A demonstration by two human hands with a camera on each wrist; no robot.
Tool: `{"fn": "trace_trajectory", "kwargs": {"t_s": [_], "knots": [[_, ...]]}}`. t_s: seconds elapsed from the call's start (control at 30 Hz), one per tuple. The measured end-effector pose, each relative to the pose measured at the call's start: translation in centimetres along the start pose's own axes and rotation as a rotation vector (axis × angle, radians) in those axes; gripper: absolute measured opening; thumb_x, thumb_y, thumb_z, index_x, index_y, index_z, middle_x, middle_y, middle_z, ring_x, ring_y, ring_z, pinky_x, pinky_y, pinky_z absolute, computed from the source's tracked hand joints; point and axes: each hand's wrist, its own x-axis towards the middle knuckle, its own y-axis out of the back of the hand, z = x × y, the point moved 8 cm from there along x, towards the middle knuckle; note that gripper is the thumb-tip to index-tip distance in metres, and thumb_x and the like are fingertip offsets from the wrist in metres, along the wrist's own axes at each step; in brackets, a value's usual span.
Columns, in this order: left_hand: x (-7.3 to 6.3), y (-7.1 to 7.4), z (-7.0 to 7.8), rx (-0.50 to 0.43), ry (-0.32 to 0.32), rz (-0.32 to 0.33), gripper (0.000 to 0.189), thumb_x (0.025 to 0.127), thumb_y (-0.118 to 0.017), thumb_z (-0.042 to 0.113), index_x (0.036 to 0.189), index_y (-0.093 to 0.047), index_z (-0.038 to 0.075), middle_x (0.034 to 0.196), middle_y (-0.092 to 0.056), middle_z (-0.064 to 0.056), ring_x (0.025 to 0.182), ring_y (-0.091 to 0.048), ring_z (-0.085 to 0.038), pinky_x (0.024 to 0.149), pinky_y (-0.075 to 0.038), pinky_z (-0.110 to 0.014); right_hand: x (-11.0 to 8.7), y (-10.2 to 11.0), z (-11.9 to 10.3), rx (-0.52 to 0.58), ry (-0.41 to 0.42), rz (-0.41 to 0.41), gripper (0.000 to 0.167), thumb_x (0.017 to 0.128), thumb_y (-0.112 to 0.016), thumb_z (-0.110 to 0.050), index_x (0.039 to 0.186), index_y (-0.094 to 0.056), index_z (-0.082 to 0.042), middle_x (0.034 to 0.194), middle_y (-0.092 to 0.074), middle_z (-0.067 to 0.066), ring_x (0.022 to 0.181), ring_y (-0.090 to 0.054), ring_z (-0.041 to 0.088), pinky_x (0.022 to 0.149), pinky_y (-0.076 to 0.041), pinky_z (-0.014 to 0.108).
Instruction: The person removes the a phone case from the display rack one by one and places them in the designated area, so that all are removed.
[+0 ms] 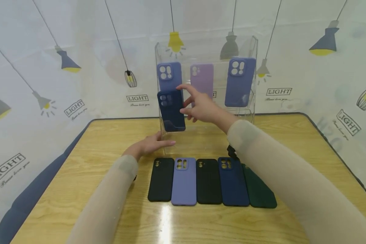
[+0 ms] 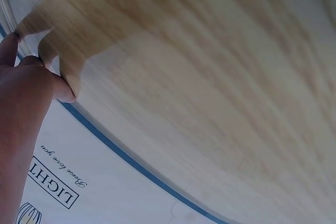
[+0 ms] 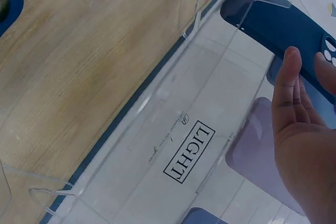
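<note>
A clear acrylic display stand stands upright at the back of the table. In its lower left holder sits a dark blue phone case, in front of a lighter blue case. My right hand touches the dark blue case, index finger at its upper right corner and thumb along its side; the right wrist view shows the thumb at its edge. Low on the stand's left side, my left hand grips the edge, thumb in front. A pink-purple case and another blue case fill other holders.
In front of the stand lies a row of phone cases: a black one, a lavender one, another black one, a navy one and a green one. A lamp-print cloth hangs behind the wooden table.
</note>
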Motion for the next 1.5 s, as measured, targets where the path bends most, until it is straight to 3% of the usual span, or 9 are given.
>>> {"fn": "trace_trajectory", "kwargs": {"t_s": [0.2,0.53,0.73,0.93,1.13,1.23,1.4,1.5], "knots": [[0.0,0.1,-0.3,0.015,0.008,0.002,0.119,0.09,-0.06,0.082,0.174,-0.001,0.021,0.181,-0.01,-0.011,0.168,-0.011,-0.038,0.131,-0.017,-0.068,-0.2,-1.0,0.1,-0.031,0.03,0.035,0.086,0.103,-0.073,-0.016,0.164,-0.022,-0.048,0.121,-0.076,0.012,0.078,-0.077,0.033,0.06,-0.064,0.037],[0.1,-0.1,-0.3,0.023,0.009,-0.002,0.12,0.088,-0.06,0.085,0.174,-0.002,0.025,0.181,-0.01,-0.01,0.168,-0.006,-0.039,0.131,-0.015,-0.07,-0.4,-1.8,0.6,-0.067,0.067,0.116,0.088,0.103,-0.072,-0.012,0.164,-0.02,-0.047,0.109,-0.078,0.012,0.062,-0.073,0.022,0.058,-0.063,0.038],[0.2,0.0,-0.5,0.02,0.009,0.004,0.124,0.087,-0.06,0.086,0.174,0.001,0.02,0.181,-0.009,-0.01,0.168,-0.007,-0.036,0.132,-0.015,-0.067,-0.4,-1.8,0.5,-0.094,0.095,0.127,0.087,0.103,-0.072,-0.012,0.164,-0.02,-0.045,0.11,-0.079,0.013,0.061,-0.073,0.021,0.057,-0.062,0.034],[0.3,-0.1,-0.4,0.012,-0.001,0.007,0.117,0.091,-0.06,0.083,0.174,-0.002,0.023,0.181,-0.014,-0.011,0.168,-0.007,-0.038,0.132,-0.015,-0.068,-0.4,-1.9,0.5,-0.127,0.142,0.14,0.087,0.103,-0.072,-0.012,0.165,-0.019,-0.042,0.111,-0.079,0.015,0.059,-0.072,0.019,0.058,-0.062,0.033],[0.3,0.1,0.0,0.0,0.001,0.015,0.118,0.091,-0.06,0.08,0.174,-0.001,0.021,0.181,-0.01,-0.009,0.169,-0.003,-0.036,0.133,-0.011,-0.067,-0.7,-1.6,0.6,-0.101,0.162,0.143,0.089,0.103,-0.071,-0.009,0.166,-0.016,-0.042,0.107,-0.079,0.014,0.064,-0.073,0.019,0.06,-0.061,0.034],[0.4,0.1,0.2,-0.004,-0.012,0.015,0.113,0.092,-0.061,0.079,0.174,-0.003,0.025,0.181,-0.01,-0.009,0.169,-0.005,-0.036,0.133,-0.012,-0.067,-0.9,-1.3,0.5,-0.08,0.184,0.161,0.087,0.103,-0.069,-0.005,0.165,-0.019,-0.039,0.102,-0.079,0.014,0.069,-0.074,0.019,0.063,-0.062,0.034],[0.4,0.0,0.2,-0.001,-0.051,0.018,0.101,0.092,-0.059,0.081,0.17,-0.007,0.046,0.182,-0.008,-0.007,0.168,-0.003,-0.041,0.13,-0.009,-0.074,-1.3,-0.7,0.4,-0.067,0.201,0.218,0.084,0.103,-0.066,-0.001,0.165,-0.022,-0.037,0.098,-0.078,0.016,0.073,-0.076,0.018,0.07,-0.065,0.033],[0.3,-0.2,0.1,0.003,-0.069,0.022,0.101,0.088,-0.059,0.086,0.169,-0.007,0.052,0.182,-0.007,-0.008,0.167,0.001,-0.044,0.128,-0.006,-0.076,-1.9,0.0,0.3,-0.062,0.212,0.239,0.082,0.104,-0.066,-0.002,0.165,-0.025,-0.036,0.096,-0.078,0.015,0.073,-0.077,0.018,0.071,-0.065,0.034]]}}
